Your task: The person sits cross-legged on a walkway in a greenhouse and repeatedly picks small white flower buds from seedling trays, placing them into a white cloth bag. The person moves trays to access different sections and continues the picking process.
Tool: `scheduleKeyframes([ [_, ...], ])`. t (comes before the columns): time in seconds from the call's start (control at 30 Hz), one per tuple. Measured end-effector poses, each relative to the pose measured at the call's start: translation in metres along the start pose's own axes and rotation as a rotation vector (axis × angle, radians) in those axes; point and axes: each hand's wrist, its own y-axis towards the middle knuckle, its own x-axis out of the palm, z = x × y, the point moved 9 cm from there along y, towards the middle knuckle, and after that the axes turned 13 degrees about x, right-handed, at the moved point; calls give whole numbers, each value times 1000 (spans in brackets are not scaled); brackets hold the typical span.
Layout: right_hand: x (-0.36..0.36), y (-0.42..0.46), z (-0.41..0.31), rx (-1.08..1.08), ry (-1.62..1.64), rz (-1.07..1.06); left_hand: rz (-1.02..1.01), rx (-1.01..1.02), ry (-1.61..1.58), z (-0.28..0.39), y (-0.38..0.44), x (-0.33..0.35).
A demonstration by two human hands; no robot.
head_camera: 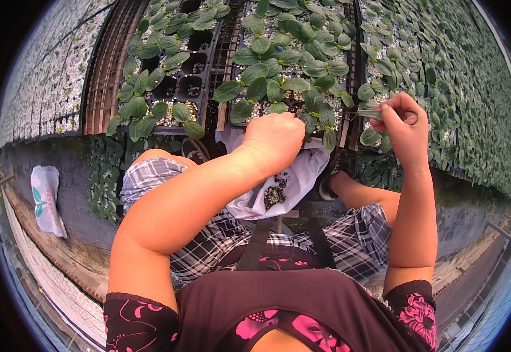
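Black plastic cell trays of broad-leaved seedlings lie before me. My left hand (pixel 277 136) is bent into a fist at the near edge of the middle seedling tray (pixel 299 83); its fingertips and anything in them are hidden. To its right, my right hand (pixel 400 116) pinches a small grey-green piece (pixel 370 113), perhaps a leaf or a clip, with a thin dark tip pointing left. The left tray (pixel 189 87) has several bare cells beside its seedlings. Between my knees, below the left hand, an open white plastic bag (pixel 255 200) holds dark, white-flecked growing mix (pixel 276 192).
Dense seedlings (pixel 462 88) fill the right side, and paler trays (pixel 44 88) stand at far left. A brown slatted rack (pixel 110 66) lies between trays. A white printed bag (pixel 47 200) rests on the dark ground sheet at left. More seedlings (pixel 105 176) grow below bench level.
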Motion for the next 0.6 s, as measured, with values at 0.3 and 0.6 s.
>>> scheduleKeyframes([
  [0.3, -5, 2, -10, -61, 139, -65, -326, 2, 24, 12, -3, 49],
  [0.6, -9, 4, -11, -59, 166, -66, -358, -30, 25, 23, -1, 33],
])
